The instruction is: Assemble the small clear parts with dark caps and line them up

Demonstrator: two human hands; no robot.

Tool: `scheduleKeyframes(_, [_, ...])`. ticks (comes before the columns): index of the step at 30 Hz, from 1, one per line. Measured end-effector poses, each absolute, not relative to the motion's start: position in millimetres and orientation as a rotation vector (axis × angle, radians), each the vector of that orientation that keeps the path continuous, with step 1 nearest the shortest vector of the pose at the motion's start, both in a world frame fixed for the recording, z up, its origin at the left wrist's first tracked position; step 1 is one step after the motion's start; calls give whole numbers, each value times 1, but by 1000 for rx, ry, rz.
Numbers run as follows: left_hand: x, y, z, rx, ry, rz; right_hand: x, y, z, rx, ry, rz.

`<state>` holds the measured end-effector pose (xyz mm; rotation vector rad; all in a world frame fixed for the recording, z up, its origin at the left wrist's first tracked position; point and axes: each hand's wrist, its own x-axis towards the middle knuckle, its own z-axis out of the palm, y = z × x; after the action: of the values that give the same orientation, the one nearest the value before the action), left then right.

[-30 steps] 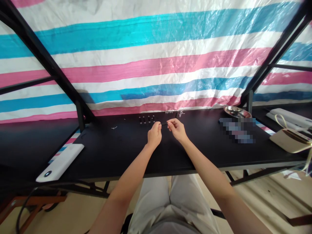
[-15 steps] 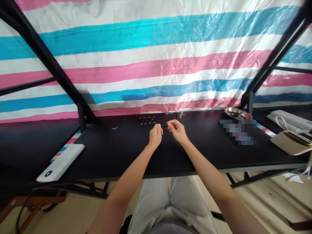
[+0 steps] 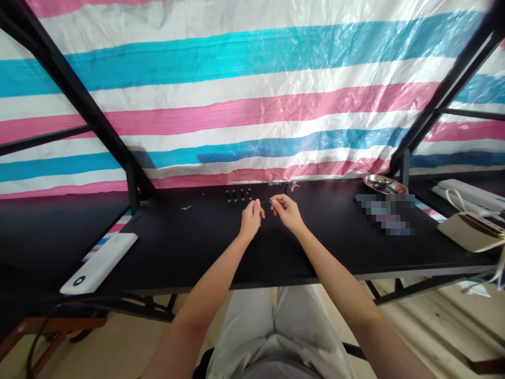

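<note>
Between my two hands stretches a thin dark strip (image 3: 266,203), too small to tell its kind. My left hand (image 3: 251,218) pinches its left end between thumb and fingers. At the other end my right hand (image 3: 286,211) is closed on it with the fingertips. Just beyond my left hand, several short black pieces with shiny ends (image 3: 235,196) stand in a row on the black table (image 3: 197,247). Behind my right hand lie a row of small silvery pieces (image 3: 274,184) and a little heap of pale bits (image 3: 293,186).
A shiny metal dish (image 3: 384,184) sits at the back right, with a blurred-out item (image 3: 384,215) before it. Further right is a beige pouch (image 3: 469,231). A long white device (image 3: 100,263) lies at the left edge. Pale thin scraps (image 3: 186,207) lie left of the row.
Both hands stay in almost the same place, still closed on the dark strip. The left fingers have shifted slightly. Nothing else on the table has visibly moved.
</note>
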<state>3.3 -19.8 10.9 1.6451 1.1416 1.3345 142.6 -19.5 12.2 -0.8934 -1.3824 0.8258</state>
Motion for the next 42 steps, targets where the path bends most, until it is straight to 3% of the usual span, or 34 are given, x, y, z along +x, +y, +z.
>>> scheduleKeyframes(42, [4, -14, 8, 1404, 1019, 1366, 139, -19, 10, -892, -1321, 916])
